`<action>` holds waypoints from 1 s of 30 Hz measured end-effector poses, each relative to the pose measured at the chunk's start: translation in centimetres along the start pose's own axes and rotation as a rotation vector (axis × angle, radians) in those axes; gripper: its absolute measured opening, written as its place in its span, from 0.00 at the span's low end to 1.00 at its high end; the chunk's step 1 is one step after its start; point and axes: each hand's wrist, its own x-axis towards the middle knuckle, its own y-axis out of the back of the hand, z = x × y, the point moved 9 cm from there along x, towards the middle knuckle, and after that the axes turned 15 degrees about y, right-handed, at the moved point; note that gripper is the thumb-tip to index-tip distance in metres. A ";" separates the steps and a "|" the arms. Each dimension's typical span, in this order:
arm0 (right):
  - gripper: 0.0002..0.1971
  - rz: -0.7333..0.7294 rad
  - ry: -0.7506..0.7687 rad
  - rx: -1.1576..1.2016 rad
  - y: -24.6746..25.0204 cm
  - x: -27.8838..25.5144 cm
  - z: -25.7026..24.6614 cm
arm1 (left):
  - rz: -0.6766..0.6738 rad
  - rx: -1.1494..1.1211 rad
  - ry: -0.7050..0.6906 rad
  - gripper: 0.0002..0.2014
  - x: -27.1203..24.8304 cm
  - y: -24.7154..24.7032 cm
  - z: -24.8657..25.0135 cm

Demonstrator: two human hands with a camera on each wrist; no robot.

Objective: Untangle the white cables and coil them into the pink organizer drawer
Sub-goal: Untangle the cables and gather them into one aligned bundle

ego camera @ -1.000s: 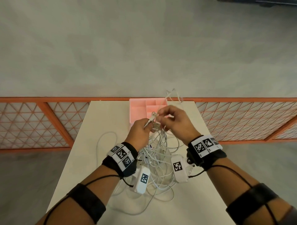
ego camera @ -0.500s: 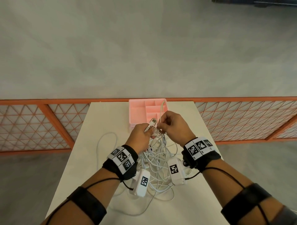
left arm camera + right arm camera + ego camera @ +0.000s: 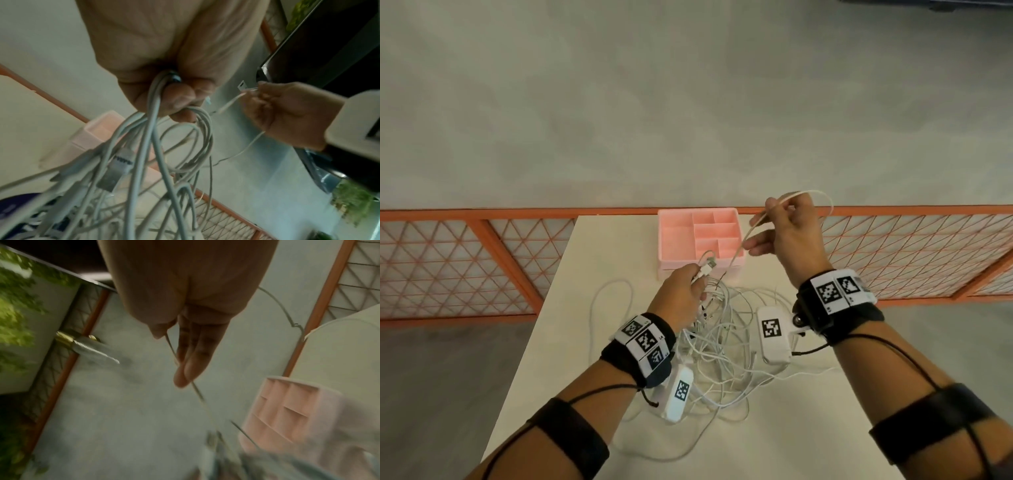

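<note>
**A:** Where are the hands and the cables?

**B:** The left hand [image 3: 681, 294] is fisted around a bunch of white cables [image 3: 722, 342], a USB plug [image 3: 710, 263] sticking up from its grip. The rest of the tangle lies on the table [image 3: 602, 274] beneath and between both wrists. The right hand [image 3: 787, 233] is raised, up and to the right of the left, pinching one thin strand [image 3: 739, 246] between thumb and fingertips. That strand runs taut down to the knot beside the left hand.

**A:** And the pink organizer drawer?

**B:** The pink organizer drawer [image 3: 674, 236] sits just beyond the left hand, its compartments holding no cable yet.

**A:** What might go wrong?

**B:** In my judgement, pulling the thin strand harder while the left fist clamps the bundle could cinch the knot tighter instead of freeing it. The strand crosses above the drawer's near right corner, so it might snag the rim and drag the light drawer. It could also slip from such a slight pinch. Whether the strand's loose end is clear of the tangle, I cannot tell.
</note>
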 end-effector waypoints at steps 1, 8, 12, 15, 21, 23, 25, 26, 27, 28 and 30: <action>0.06 -0.037 -0.030 0.020 -0.6 -0.6 0.7 | -0.017 -0.015 -0.002 0.09 -0.1 -0.3 0.3; 0.07 -0.069 -0.059 0.130 -1.6 -1.8 1.4 | -0.128 -0.007 0.160 0.07 -0.2 -1.4 -1.0; 0.06 0.017 0.034 0.146 -1.1 -0.2 -0.2 | -0.136 -0.005 0.167 0.09 -0.6 -1.4 -1.4; 0.06 0.093 0.052 0.161 -0.7 0.3 0.2 | -0.164 -0.019 0.162 0.10 -0.6 -1.4 -1.2; 0.05 0.166 0.090 0.295 -0.1 0.8 -1.1 | -0.282 0.074 0.275 0.11 -1.3 -2.9 -4.2; 0.05 0.171 0.098 0.333 -0.3 1.4 -2.1 | -0.316 0.076 0.310 0.11 -1.7 -4.0 -5.8; 0.04 0.147 0.096 0.348 -0.4 1.7 -2.8 | -0.287 0.046 0.337 0.12 -1.6 -4.0 -6.8; 0.04 0.124 0.089 0.347 -0.6 1.7 -2.9 | -0.267 0.024 0.351 0.12 -1.6 -3.8 -7.0; 0.04 0.097 0.079 0.342 -0.8 1.6 -2.9 | -0.246 0.011 0.354 0.12 -1.5 -3.4 -7.0; 0.04 0.071 0.068 0.337 -0.9 1.3 -2.8 | -0.224 0.013 0.341 0.12 -1.4 -2.9 -6.9; 0.04 0.042 0.054 0.329 -1.1 0.9 -2.6 | -0.141 0.040 0.282 0.13 -0.9 -1.5 -6.3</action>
